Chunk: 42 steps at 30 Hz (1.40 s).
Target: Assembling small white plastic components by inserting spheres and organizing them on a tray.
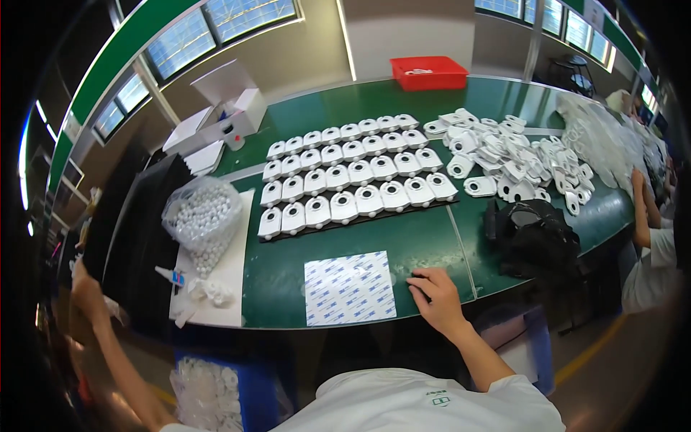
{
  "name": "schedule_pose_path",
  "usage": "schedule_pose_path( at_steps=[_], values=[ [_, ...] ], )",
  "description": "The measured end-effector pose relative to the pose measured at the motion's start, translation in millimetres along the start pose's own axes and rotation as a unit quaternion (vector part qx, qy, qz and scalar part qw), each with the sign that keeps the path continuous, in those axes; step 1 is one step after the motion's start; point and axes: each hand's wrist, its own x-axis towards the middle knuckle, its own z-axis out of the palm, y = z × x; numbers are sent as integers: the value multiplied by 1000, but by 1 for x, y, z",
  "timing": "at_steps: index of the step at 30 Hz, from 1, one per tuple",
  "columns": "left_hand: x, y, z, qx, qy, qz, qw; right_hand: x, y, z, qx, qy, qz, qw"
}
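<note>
My right hand (437, 301) rests on the green table near its front edge. Its fingers are loosely bent, with a gap between thumb and forefinger and nothing held. Just left of it lies a flat white sheet with a blue repeated print (349, 289). My left hand (89, 294) reaches out at the far left beside a tall black stack (147, 216). Its fingers are dark and unclear, so what it touches is hidden. Beyond the sheet, several rows of white plastic housings with round dark openings (342, 207) sit on black strips.
A loose heap of white parts (511, 155) lies at the right, behind a black bag (531, 234). At left are a plastic bag of white balls (204, 216) and a glue bottle (170, 275). A red bin (429, 74) stands far back. Another person's arm (640, 209) shows at right.
</note>
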Motion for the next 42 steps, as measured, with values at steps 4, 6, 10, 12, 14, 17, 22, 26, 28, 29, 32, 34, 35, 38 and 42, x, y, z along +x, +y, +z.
schedule_pose_path(
  at_steps=[4,6,10,12,14,17,22,26,28,29,32,34,35,38,42],
  values=[
    [27,81,-76,-18,83,-7,996,-3,6,-1,-5,2,2,1000],
    [25,134,-107,-74,113,3,991,-2,5,0,-11,2,-6,1000],
    [16,229,-90,-223,160,159,948,0,2,1,-11,-5,-10,1000],
    [20,288,-92,-263,188,206,924,-1,5,0,-17,-1,-7,1000],
    [24,328,-95,-296,214,206,908,0,3,0,-16,10,-13,1000],
    [17,388,-84,-335,208,232,890,0,5,3,-14,16,-19,1000],
    [-9,440,-49,-376,204,250,869,-3,5,2,-14,24,-21,999],
    [-28,456,-22,-390,196,235,869,-2,4,3,-17,19,-20,999],
    [-41,459,-7,-413,200,251,852,-1,3,3,-16,15,-19,1000],
    [-50,457,1,-412,187,259,853,-1,2,4,-16,16,-18,1000],
    [-67,449,9,-427,106,305,845,-1,2,5,-15,15,-18,1000],
    [-70,439,4,-441,8,326,836,0,5,4,-16,14,-15,1000],
    [-70,432,1,-435,-34,329,837,0,8,2,16,15,-3,1000],
    [-74,414,3,-424,-152,305,839,15,6,-11,199,-6,166,966],
    [-78,397,12,-489,-234,189,819,71,36,-37,28,19,68,997]
  ],
)
